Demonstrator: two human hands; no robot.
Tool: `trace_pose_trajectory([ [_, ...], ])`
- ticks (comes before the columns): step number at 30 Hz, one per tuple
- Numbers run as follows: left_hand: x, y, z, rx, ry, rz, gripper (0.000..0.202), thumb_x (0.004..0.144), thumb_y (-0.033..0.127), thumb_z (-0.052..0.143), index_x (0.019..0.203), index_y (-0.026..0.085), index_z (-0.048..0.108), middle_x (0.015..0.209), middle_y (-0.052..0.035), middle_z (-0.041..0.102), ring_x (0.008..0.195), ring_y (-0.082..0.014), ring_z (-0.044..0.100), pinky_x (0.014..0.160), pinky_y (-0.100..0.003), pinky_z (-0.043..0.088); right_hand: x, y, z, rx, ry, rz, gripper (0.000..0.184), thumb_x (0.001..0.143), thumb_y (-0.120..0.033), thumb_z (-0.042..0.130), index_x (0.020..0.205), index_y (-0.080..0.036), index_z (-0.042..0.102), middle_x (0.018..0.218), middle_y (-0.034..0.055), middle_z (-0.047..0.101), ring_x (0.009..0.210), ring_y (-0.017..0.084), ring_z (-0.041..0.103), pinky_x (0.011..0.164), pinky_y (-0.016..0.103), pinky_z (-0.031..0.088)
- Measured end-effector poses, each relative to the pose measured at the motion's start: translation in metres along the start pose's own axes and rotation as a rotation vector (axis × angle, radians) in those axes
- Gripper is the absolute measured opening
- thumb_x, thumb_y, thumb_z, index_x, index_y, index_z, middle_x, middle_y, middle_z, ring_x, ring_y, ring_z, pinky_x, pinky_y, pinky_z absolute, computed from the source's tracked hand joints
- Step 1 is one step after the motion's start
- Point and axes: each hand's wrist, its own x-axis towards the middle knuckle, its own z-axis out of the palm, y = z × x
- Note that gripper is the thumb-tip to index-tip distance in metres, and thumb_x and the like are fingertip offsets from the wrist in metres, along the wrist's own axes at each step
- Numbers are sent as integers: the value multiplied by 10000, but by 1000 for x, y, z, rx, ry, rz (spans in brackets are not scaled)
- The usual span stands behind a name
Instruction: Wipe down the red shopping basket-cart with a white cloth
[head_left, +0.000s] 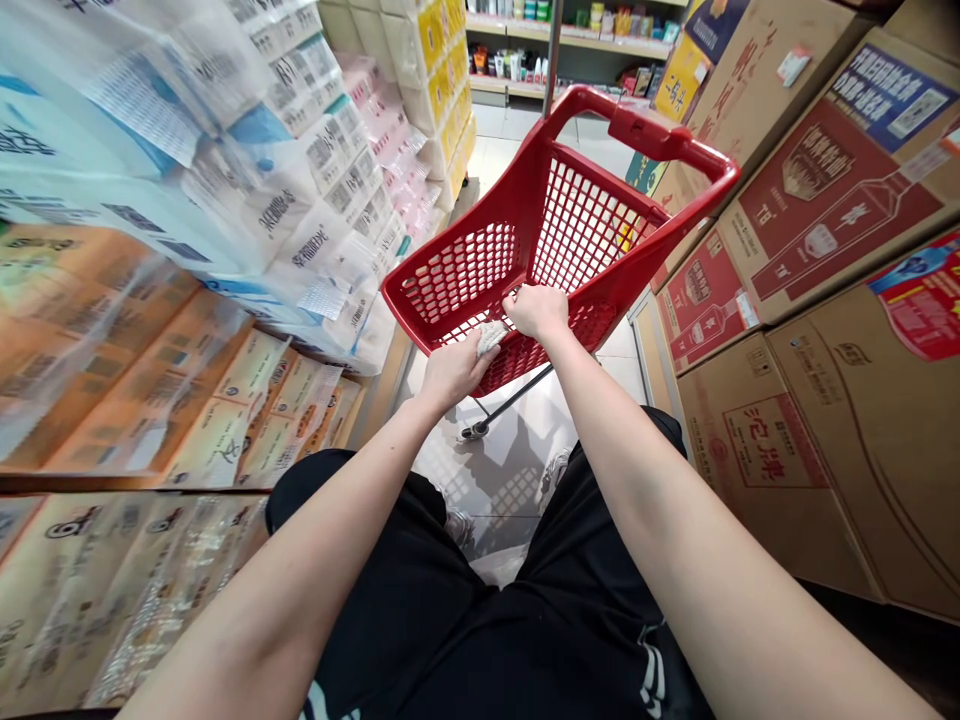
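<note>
A red plastic shopping cart with lattice walls stands tilted in front of my knees. My right hand is closed around the near rim of its basket. Just left of it, my left hand pinches a crumpled white cloth against that same rim. The cloth could also be a paper wipe; I cannot tell. Inside the basket I see only bare red lattice. The cart's curved handle points away from me, toward the shelves at the back.
Packs of tissue paper are stacked high along the left, with orange packs below. Cardboard cartons form a wall on the right. Shelves of small goods cross the far end. A caster wheel rests on the tiled floor.
</note>
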Motion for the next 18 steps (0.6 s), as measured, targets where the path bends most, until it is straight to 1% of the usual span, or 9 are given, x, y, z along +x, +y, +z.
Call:
trace_pose_trajectory([
  [3, -3, -5, 1, -95, 58, 28, 427, 985, 511, 324, 1227, 227, 532, 1016, -84, 709, 893, -252, 686, 710, -306, 454, 1, 0, 0, 3, -13, 6, 487, 963, -408, 342, 1043, -144, 743, 1078, 160, 730, 1042, 278, 671, 895, 345, 452],
  [8, -6, -10, 4, -328, 185, -24, 357, 982, 469, 343, 1143, 213, 533, 981, -72, 680, 888, -236, 657, 744, -316, 462, 2, 1, 2, 5, -6, -2, 495, 957, -417, 338, 1035, -146, 746, 1071, 160, 731, 1030, 285, 672, 886, 352, 455],
  [13, -8, -9, 2, -519, 222, 2, 307, 968, 462, 379, 1062, 210, 527, 964, -52, 633, 892, -200, 609, 801, -315, 476, 2, 2, 2, 4, -8, 3, 492, 954, -416, 343, 1026, -144, 747, 1075, 157, 730, 1026, 276, 671, 885, 339, 454],
  [15, -9, -7, -1, -578, 230, 2, 326, 964, 486, 389, 1046, 203, 529, 968, -50, 619, 889, -188, 593, 810, -310, 477, 3, 2, 2, 1, 0, 4, 490, 953, -414, 345, 1023, -143, 748, 1063, 154, 733, 1017, 276, 674, 874, 334, 457],
  [18, -12, -6, -6, -625, 201, 37, 386, 950, 538, 398, 1045, 192, 540, 984, -54, 606, 912, -194, 581, 830, -321, 475, 3, 3, 2, 0, 6, 2, 472, 946, -396, 355, 1018, -147, 749, 1053, 151, 735, 1014, 277, 676, 871, 335, 457],
])
